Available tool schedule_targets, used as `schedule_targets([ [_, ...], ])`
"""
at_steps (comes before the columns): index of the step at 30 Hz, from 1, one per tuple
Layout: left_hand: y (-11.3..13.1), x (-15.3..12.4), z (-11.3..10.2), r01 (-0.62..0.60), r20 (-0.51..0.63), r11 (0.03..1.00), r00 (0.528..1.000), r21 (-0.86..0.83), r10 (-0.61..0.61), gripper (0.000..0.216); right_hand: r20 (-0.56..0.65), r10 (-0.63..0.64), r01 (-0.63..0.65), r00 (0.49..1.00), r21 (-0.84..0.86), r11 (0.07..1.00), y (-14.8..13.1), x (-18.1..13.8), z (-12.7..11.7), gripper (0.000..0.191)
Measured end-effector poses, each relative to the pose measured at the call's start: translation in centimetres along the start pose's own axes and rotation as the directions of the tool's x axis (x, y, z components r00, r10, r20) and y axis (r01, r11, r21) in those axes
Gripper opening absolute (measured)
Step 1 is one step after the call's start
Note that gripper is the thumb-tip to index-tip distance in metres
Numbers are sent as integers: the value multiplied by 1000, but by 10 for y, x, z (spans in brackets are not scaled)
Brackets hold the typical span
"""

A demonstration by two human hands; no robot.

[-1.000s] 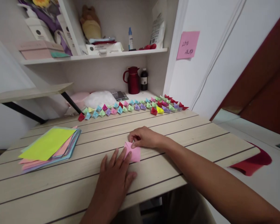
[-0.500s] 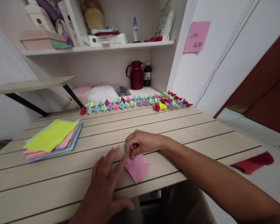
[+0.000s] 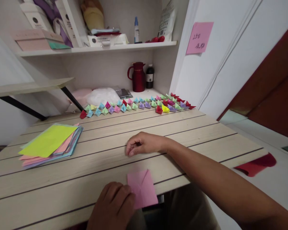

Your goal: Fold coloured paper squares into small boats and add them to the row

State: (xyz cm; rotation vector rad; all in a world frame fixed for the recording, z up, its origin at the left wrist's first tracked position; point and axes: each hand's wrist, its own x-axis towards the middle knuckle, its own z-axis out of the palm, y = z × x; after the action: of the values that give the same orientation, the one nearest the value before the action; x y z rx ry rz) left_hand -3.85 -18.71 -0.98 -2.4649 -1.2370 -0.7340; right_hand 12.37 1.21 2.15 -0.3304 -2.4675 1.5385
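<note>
A folded pink paper square (image 3: 142, 188) lies at the near edge of the wooden table (image 3: 187, 134), partly over the edge. My left hand (image 3: 112, 206) grips its left side with curled fingers. My right hand (image 3: 144, 144) rests on the table just beyond the paper, fingers curled in loosely, holding nothing I can see. A stack of coloured paper sheets (image 3: 50, 145) with a yellow-green one on top lies to the left.
A long row of small folded paper shapes (image 3: 136, 106) in many colours runs along the table's far side. Behind it stand a dark red jug (image 3: 137, 76), a dark bottle (image 3: 149, 76) and a plastic bag (image 3: 102, 95). A shelf (image 3: 98, 49) above holds boxes. A pink note (image 3: 199, 37) sticks to the wall.
The pink paper slid toward me to the table's edge. My left hand went from flat on the table to gripping the paper. My right hand let go of it and stayed behind.
</note>
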Motion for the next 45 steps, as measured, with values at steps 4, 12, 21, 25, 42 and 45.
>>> schedule_targets([
  [4,-3,1,-9,161,35,979,987,-129,-158,13,-42,1,-1,999,18,1000,-4,-1,0,21],
  [12,-36,42,-14,625,201,766,778,-150,-595,10,-49,-65,74,997,212,974,-23,-9,-1,50],
  [21,-83,99,-7,804,539,270,564,-530,-625,34,-307,-14,3,952,-36,999,-15,-5,-8,27],
  [25,-94,106,3,793,555,236,572,-561,-604,42,-325,-13,-19,946,-95,995,-6,-2,-11,32],
  [42,-97,106,41,664,289,716,744,-216,-603,19,-264,1,-149,965,-542,827,4,-1,-16,6],
  [45,-95,94,34,483,219,844,871,-231,-439,22,-238,45,-158,970,-480,863,5,-2,-19,9],
])
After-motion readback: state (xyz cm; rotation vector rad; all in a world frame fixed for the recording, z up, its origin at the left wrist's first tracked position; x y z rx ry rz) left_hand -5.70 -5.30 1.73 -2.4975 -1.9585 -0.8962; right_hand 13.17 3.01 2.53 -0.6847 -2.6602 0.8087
